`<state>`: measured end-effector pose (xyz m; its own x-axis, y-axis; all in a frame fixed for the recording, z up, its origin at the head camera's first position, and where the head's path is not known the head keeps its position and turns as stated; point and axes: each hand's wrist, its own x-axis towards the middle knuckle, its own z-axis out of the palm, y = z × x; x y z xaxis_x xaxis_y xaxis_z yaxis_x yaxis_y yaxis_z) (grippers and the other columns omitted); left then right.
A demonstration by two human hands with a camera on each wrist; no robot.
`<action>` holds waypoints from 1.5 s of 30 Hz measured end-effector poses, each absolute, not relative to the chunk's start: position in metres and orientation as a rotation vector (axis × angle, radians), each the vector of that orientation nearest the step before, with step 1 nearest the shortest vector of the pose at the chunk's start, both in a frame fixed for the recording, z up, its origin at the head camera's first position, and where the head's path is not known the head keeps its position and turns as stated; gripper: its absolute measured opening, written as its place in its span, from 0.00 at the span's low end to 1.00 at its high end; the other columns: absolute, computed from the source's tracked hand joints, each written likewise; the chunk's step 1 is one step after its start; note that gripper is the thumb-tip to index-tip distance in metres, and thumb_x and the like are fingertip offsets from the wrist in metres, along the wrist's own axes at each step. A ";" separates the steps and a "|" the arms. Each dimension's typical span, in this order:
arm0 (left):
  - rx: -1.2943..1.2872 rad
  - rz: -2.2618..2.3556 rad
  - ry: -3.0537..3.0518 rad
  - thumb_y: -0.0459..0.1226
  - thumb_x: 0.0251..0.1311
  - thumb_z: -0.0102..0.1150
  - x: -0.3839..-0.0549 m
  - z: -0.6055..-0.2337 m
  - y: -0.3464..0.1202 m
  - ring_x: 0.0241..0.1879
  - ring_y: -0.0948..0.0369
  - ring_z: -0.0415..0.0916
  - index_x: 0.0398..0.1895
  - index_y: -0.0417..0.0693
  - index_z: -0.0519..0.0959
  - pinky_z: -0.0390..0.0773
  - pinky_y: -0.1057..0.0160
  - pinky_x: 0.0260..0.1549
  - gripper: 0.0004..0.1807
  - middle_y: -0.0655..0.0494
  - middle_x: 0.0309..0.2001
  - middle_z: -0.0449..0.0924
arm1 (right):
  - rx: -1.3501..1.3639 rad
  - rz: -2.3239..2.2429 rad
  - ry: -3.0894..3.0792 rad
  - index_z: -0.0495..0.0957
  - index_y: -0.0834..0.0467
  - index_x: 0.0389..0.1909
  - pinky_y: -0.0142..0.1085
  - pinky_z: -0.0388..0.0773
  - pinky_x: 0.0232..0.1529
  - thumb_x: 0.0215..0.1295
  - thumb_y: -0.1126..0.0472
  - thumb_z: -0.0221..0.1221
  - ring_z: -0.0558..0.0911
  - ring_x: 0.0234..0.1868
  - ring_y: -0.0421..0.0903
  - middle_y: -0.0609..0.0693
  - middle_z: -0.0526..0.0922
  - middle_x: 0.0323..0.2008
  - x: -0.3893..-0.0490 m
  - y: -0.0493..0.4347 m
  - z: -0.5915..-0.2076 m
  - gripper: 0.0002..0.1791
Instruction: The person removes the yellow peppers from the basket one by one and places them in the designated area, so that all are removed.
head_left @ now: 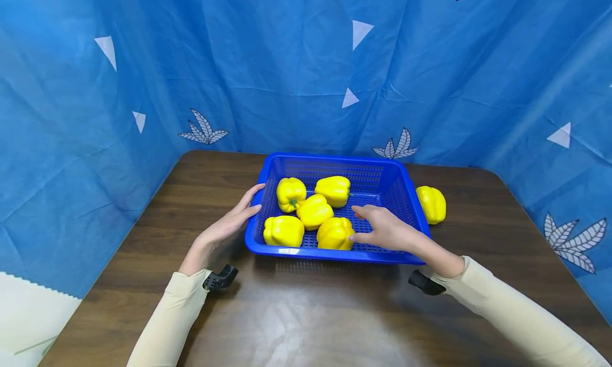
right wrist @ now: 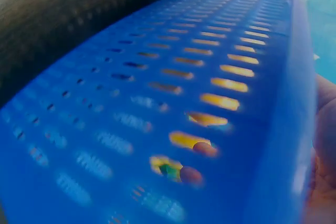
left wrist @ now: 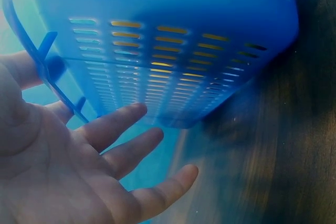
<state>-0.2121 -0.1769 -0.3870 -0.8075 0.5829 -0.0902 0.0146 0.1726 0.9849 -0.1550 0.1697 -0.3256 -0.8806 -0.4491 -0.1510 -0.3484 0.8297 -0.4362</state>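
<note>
A blue slotted plastic basket stands on the table with several yellow bell peppers inside. At its left rim is my left hand, thumb and index finger resting on the edge. In the left wrist view, the other fingers of that hand extend loosely outside the slotted wall. My right hand reaches over the front rim into the basket, its thumb beside the front middle bell pepper and its fingers spread apart. Through the slots in the right wrist view, fingertips show close to yellow pepper skin and a green stem.
One more yellow bell pepper lies on the brown wooden table, just right of the basket. A blue patterned curtain hangs behind the table and along its sides. Black wrist cameras sit on both sleeves.
</note>
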 end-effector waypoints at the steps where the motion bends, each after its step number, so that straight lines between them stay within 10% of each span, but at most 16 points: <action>1: 0.563 1.673 2.001 0.45 0.72 0.35 -0.212 -0.387 -0.177 0.71 0.41 0.46 0.74 0.61 0.36 0.51 0.37 0.68 0.32 0.49 0.75 0.32 | -0.619 -0.590 2.753 0.62 0.70 0.64 0.51 0.75 0.56 0.60 0.50 0.61 0.76 0.57 0.59 0.66 0.76 0.56 -0.156 0.169 -0.327 0.38; 45: 0.562 1.659 2.029 0.45 0.72 0.35 -0.215 -0.387 -0.176 0.72 0.43 0.44 0.73 0.62 0.37 0.51 0.37 0.68 0.32 0.50 0.75 0.32 | -0.730 -0.826 2.870 0.75 0.60 0.51 0.44 0.78 0.48 0.40 0.61 0.74 0.77 0.44 0.48 0.54 0.81 0.45 -0.163 0.162 -0.356 0.32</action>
<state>-0.2146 -0.1761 -0.3874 -0.8121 0.5763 -0.0910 0.0255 0.1909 0.9813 -0.1628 0.1622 -0.3557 -0.8851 -0.4610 0.0648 -0.4249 0.7432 -0.5167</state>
